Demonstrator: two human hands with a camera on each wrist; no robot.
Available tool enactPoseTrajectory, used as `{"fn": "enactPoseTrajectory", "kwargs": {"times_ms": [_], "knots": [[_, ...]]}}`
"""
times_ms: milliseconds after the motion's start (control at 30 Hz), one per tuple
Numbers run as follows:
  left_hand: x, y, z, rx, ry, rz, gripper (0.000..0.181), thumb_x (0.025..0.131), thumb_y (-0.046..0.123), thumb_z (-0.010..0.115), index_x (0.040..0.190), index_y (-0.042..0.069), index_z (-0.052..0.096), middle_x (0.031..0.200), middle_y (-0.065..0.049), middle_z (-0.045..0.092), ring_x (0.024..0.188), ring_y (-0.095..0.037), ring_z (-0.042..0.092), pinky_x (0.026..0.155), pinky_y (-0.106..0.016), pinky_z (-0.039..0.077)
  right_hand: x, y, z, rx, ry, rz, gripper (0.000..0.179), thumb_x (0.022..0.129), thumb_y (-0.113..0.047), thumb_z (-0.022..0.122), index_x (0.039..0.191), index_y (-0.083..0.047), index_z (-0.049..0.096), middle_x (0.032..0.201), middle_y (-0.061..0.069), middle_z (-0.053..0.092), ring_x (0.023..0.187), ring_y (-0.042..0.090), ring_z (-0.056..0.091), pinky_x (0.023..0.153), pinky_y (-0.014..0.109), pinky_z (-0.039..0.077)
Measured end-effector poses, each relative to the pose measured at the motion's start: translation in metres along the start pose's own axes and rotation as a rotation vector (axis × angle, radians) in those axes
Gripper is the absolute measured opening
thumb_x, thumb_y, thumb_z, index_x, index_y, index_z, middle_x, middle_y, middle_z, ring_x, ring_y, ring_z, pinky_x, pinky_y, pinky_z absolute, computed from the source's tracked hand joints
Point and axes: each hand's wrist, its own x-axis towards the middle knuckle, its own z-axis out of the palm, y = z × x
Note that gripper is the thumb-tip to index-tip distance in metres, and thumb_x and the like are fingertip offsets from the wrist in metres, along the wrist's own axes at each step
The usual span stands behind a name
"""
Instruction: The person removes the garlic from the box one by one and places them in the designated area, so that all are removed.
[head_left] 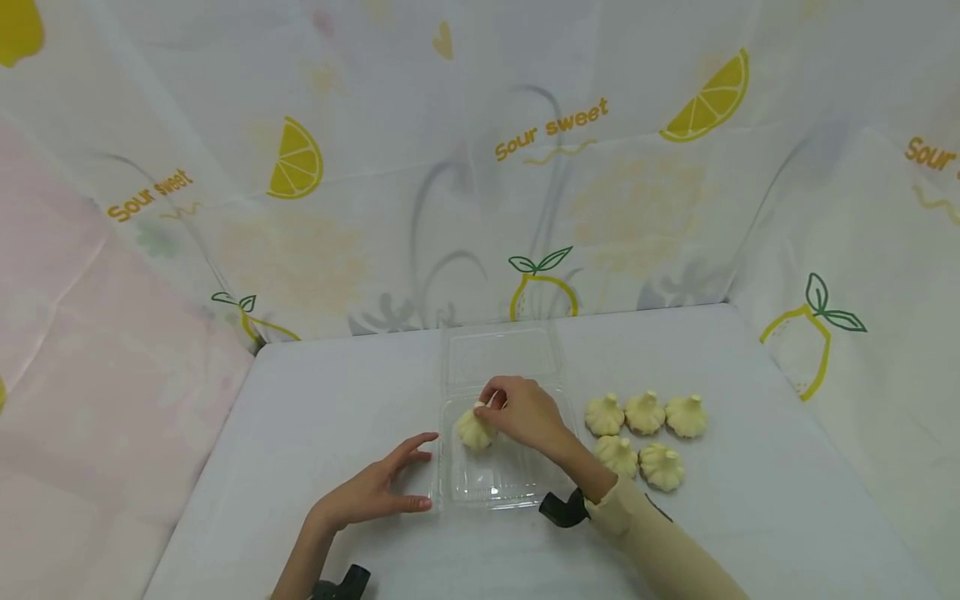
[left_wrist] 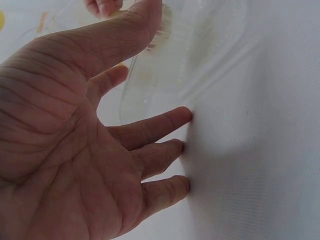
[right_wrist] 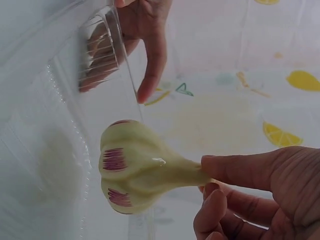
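Observation:
My right hand (head_left: 528, 412) pinches a garlic bulb (head_left: 476, 431) by its stem over the left part of a clear plastic container (head_left: 510, 479). In the right wrist view the bulb (right_wrist: 132, 167) shows purple streaks near its base, with thumb and fingers on the stem. Beside the container's left edge, my left hand (head_left: 375, 487) has its fingers spread and holds nothing. The left wrist view shows its palm (left_wrist: 75, 150) and several fingertips on the white table surface.
Several more garlic bulbs (head_left: 645, 412) sit in two rows to the right of the container. The container's clear lid (head_left: 501, 354) lies open toward the back. A patterned cloth (head_left: 480, 167) hangs behind the white table (head_left: 337, 392).

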Motion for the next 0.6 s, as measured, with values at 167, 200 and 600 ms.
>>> {"fn": "enactPoseTrajectory", "kwargs": {"times_ms": [167,200,600], "knots": [[0.0,0.0,0.0,-0.003,0.003,0.003,0.087,0.083,0.043,0.078,0.153,0.035,0.027,0.142,-0.011,0.051,0.138,-0.037,0.036,0.104,-0.067,0.027,-0.003,-0.001,-0.013,0.028,0.022,-0.002,0.007,0.085,-0.02,0.076,0.087,-0.016,0.07,0.066,-0.008,0.056,0.055,0.01,0.05,0.049,0.028,0.04],[0.0,0.0,0.0,-0.004,0.003,0.004,0.087,0.083,0.044,0.078,0.153,0.035,0.027,0.142,-0.011,0.051,0.138,-0.037,0.036,0.105,-0.066,0.027,-0.004,-0.002,-0.016,0.036,0.025,-0.001,0.007,0.085,-0.021,0.076,0.087,-0.017,0.071,0.065,-0.008,0.056,0.055,0.01,0.05,0.05,0.028,0.04],[-0.001,0.004,0.001,-0.008,0.007,-0.03,0.086,0.083,0.039,0.08,0.152,0.035,0.029,0.143,-0.013,0.05,0.139,-0.041,0.034,0.103,-0.069,0.026,-0.011,0.001,-0.052,0.131,0.033,-0.015,0.008,0.086,-0.021,0.077,0.088,-0.016,0.071,0.067,-0.004,0.057,0.057,0.013,0.049,0.052,0.029,0.04]]}}
